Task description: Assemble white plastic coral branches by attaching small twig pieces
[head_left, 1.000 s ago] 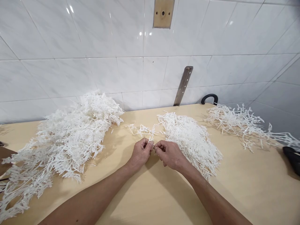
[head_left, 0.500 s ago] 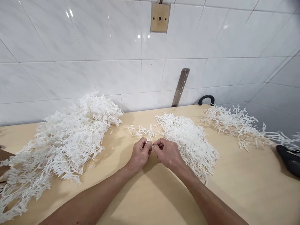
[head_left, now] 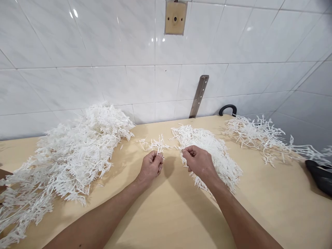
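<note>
The left hand (head_left: pixel 150 167) pinched a thin white sprig (head_left: pixel 159 150) between thumb and fingers, its branched tip pointing away from the person. The right hand (head_left: pixel 199 161) stood apart from it, over the left edge of the middle pile (head_left: pixel 216 152); its thumb and forefinger were close together, but I could not tell whether they met or held a strand. Handling so slight a piece well likely called for a light grip near the stem and a short, straight pull, keeping the fingertips off the neighbouring strands.

Loose strands (head_left: pixel 148 145) lay just beyond the left hand, close enough to snag. A large heap (head_left: pixel 80 159) spread to the left, a sparser cluster (head_left: pixel 255 135) to the right. The best room was the bare table (head_left: pixel 176 214) between the forearms; its far edge ran along the tiled wall (head_left: pixel 140 83), limiting any forward reach.
</note>
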Motion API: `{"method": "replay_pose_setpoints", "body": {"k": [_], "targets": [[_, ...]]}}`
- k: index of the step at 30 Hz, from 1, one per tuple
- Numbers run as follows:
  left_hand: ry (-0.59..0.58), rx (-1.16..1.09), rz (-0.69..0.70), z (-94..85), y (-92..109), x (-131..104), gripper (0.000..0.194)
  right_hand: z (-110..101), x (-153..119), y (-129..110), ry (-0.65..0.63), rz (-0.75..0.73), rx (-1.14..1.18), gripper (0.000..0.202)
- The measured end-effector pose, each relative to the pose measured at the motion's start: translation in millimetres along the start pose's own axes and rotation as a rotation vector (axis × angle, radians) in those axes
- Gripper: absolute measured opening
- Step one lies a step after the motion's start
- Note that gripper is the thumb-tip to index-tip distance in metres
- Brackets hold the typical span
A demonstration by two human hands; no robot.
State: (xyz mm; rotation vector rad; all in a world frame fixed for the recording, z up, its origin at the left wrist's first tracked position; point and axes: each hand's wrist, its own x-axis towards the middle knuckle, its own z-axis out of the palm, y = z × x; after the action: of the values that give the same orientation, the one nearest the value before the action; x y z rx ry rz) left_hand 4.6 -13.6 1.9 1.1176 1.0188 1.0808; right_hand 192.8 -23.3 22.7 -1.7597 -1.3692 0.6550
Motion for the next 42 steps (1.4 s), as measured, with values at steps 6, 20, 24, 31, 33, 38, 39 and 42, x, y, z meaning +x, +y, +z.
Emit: {"method": "replay_pose_setpoints", "body": {"k": [6, 20, 24, 31, 33, 38, 39, 42], "targets": [[0.008, 0.013, -0.014, -0.4, -1.5, 0.0, 0.041, -7.9, 4.4, 3.5, 0.030, 0.000, -0.021, 0.022], [-0.031, 0.271, 0.132, 2.7, -7.5, -2.9, 0.037, -4.9, -1.9, 0.8, 0.044, -0.069, 0.153, 0.036], [-0.035, 0.390, 0.241, 4.0, -13.1, -3.2, 0.031, 12.8, -14.8, -7.5, -0.227, -0.141, 0.158, 0.041], [-0.108, 0.508, 0.345, 5.2, -13.7, -6.5, 0.021, 27.5, -10.7, 2.1, -0.189, -0.189, 0.048, 0.026], [-0.116, 0.476, 0.344, 5.1, -11.8, -7.3, 0.019, 26.5, -7.0, 4.8, -0.160, -0.108, 0.075, 0.026], [-0.118, 0.486, 0.358, 5.0, -11.3, -9.6, 0.022, 24.2, -5.5, 1.3, -0.108, -0.020, 0.236, 0.024], [-0.134, 0.512, 0.371, 5.0, -12.2, -10.1, 0.023, 23.8, -6.3, -0.8, -0.094, -0.032, 0.273, 0.025], [-0.202, 0.617, 0.404, 4.9, -15.3, -11.1, 0.023, 23.6, -9.1, -6.8, -0.059, -0.083, 0.366, 0.029]]}}
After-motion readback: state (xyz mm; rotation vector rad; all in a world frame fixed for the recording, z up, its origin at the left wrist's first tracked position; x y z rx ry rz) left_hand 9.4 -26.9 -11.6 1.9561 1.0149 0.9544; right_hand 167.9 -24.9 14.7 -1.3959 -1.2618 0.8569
